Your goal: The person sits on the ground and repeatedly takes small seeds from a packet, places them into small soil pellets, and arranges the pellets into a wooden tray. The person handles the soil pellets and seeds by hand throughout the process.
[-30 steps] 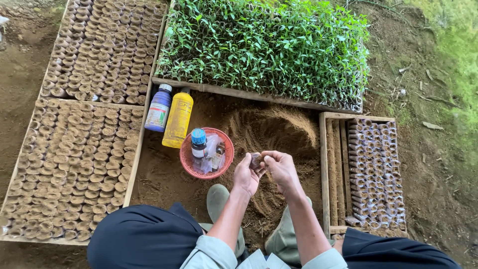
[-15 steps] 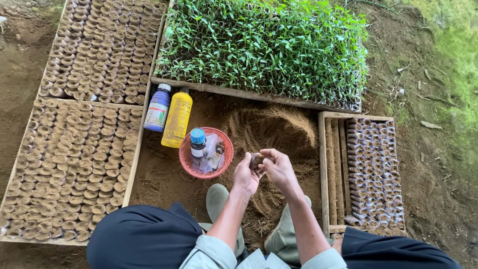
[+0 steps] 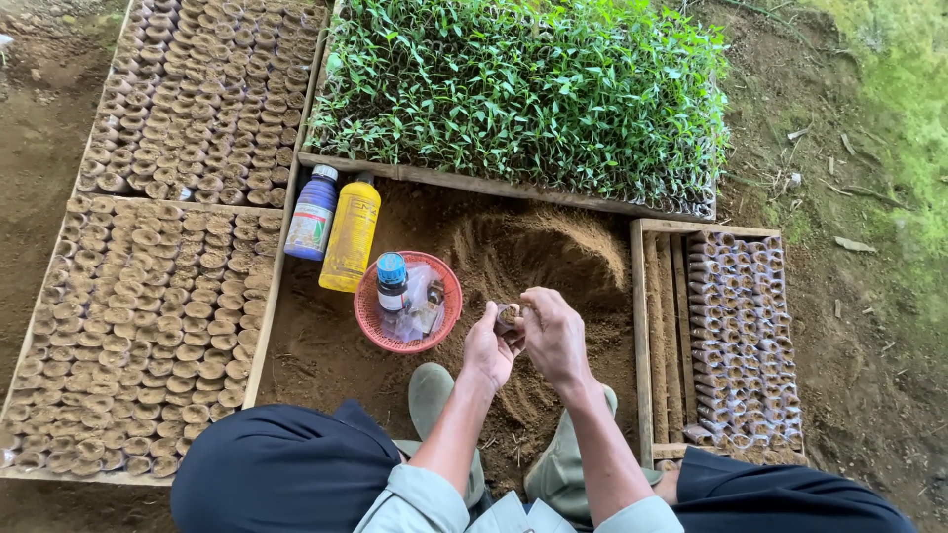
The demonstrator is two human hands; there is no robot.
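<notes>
Your left hand point(image 3: 488, 350) and right hand point(image 3: 554, 336) met above the soil pile point(image 3: 538, 262), fingers pinched shut around a small soil-filled pot point(image 3: 508, 315). The pot sat between both hands, opening tipped upward, equally near each. Just beyond lay a red basket point(image 3: 371, 321), then bottles and a seedling tray point(image 3: 523, 89).

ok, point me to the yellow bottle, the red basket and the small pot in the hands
yellow bottle point(image 3: 352, 237), head view, middle of its body.
red basket point(image 3: 367, 321), head view, left rim.
small pot point(image 3: 508, 315), head view, its top showing between the left hand point(image 3: 489, 351) and right hand point(image 3: 555, 336).
</notes>
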